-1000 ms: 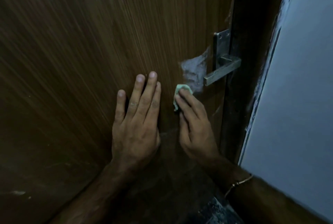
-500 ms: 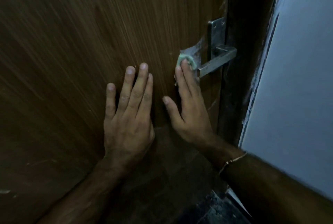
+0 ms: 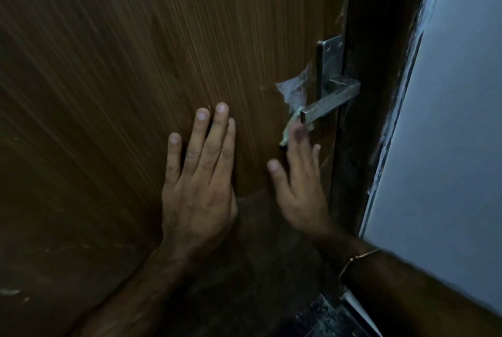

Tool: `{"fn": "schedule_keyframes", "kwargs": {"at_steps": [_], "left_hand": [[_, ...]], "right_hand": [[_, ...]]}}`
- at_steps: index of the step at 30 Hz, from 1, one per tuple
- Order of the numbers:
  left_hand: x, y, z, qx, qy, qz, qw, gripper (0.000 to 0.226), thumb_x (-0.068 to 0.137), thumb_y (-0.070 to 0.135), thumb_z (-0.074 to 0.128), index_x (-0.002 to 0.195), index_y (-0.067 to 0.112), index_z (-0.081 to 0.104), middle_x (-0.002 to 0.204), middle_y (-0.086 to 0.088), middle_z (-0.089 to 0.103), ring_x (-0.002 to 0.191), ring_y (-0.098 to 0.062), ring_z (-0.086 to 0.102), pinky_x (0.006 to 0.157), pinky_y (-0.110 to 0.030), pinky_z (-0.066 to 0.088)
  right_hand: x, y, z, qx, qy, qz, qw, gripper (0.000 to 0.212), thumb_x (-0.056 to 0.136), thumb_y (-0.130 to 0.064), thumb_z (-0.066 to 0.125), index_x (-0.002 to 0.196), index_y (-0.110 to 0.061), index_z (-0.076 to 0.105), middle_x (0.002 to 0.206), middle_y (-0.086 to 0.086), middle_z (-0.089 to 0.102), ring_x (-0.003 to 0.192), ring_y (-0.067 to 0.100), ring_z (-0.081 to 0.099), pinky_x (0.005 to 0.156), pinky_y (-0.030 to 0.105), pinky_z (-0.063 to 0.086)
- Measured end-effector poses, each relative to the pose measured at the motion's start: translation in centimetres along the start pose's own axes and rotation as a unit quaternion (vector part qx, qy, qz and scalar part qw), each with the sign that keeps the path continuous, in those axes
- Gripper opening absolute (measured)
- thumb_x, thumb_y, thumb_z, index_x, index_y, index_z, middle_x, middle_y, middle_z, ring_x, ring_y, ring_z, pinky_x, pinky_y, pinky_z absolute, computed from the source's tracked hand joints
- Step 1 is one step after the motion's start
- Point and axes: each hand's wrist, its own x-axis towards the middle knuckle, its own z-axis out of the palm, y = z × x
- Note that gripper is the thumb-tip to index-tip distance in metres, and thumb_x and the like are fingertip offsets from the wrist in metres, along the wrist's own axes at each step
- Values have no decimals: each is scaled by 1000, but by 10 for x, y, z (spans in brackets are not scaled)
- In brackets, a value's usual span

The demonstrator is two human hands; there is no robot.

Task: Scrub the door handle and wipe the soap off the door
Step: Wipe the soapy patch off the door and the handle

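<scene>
A brown wooden door (image 3: 135, 65) fills the view. Its steel lever handle (image 3: 330, 104) juts out at the right edge on a tall back plate (image 3: 330, 62). A whitish soap smear (image 3: 292, 89) lies on the wood just left of the plate. My left hand (image 3: 198, 179) rests flat on the door, fingers straight. My right hand (image 3: 298, 176), blurred by motion, presses a small pale green cloth (image 3: 288, 130) against the door with straight fingers, just below the handle's free end and the smear.
The dark door frame (image 3: 372, 92) runs down right of the handle. Beyond it is a pale grey wall (image 3: 456, 146) with rough white marks along its edge. A thin bracelet (image 3: 358, 256) circles my right wrist. Dark floor (image 3: 326, 317) shows at the bottom.
My right hand slid the cloth up over the soap smear, then down to just under the handle's tip. The left hand stayed flat on the door.
</scene>
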Motion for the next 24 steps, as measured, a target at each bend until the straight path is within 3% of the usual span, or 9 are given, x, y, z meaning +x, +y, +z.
{"fn": "schedule_keyframes", "kwargs": {"at_steps": [3,5,9,13,17,20,22,24], "left_hand": [[-1,-2,2,5,-1,5,1000,63,96,14,41,155,7,21,166,-8,13,153,-23,7,123,-48,0],[-1,-1,3,8,2,0,1000,63,97,16,41,155,7,20,166,-8,13,153,-24,8,123,-48,1],[0,-1,3,11,5,2,1000,63,98,18,44,155,7,21,166,-8,12,153,-23,8,123,-48,2],[0,1,2,3,-1,-5,1000,62,99,21,43,155,6,22,166,-8,12,153,-24,6,123,-48,0],[0,0,2,9,-9,-1,1000,63,99,23,44,155,6,21,165,-9,12,153,-24,7,123,-47,-2],[1,2,1,1,-5,-3,1000,62,99,24,45,155,6,23,165,-9,15,153,-23,9,123,-47,0],[1,1,0,-2,-5,-1,1000,62,99,24,45,154,6,24,165,-9,16,153,-23,9,123,-46,0],[1,0,-2,-11,-9,-1,1000,63,97,23,46,154,5,25,164,-10,16,153,-23,9,123,-46,-1]], "right_hand": [[13,-5,-1,-2,19,-10,1000,72,98,-50,31,153,-26,-9,163,-3,-8,151,12,-8,121,52,-5],[20,-3,-2,-30,21,-55,998,75,98,-49,33,155,-17,-5,164,-2,-10,151,15,-6,120,56,-4],[31,-4,-4,-54,53,-48,996,80,98,-52,33,155,-7,-1,163,5,-11,151,19,-6,120,55,-7],[42,-11,-7,-76,62,-81,992,79,98,-43,40,152,2,6,162,19,-3,151,26,-5,119,60,6],[60,-23,-12,-37,91,-100,990,79,96,-39,42,147,12,12,158,30,2,150,38,2,122,53,8],[77,-28,-15,-29,128,-82,988,75,98,-36,40,148,13,12,158,31,3,150,37,2,123,46,2],[67,-36,-6,-16,104,-90,990,79,96,-41,40,149,10,9,160,26,-1,151,34,-1,123,47,-2],[44,-34,2,-45,41,-154,986,80,97,-45,39,152,2,6,162,18,-3,151,30,-2,122,46,-2]]}}
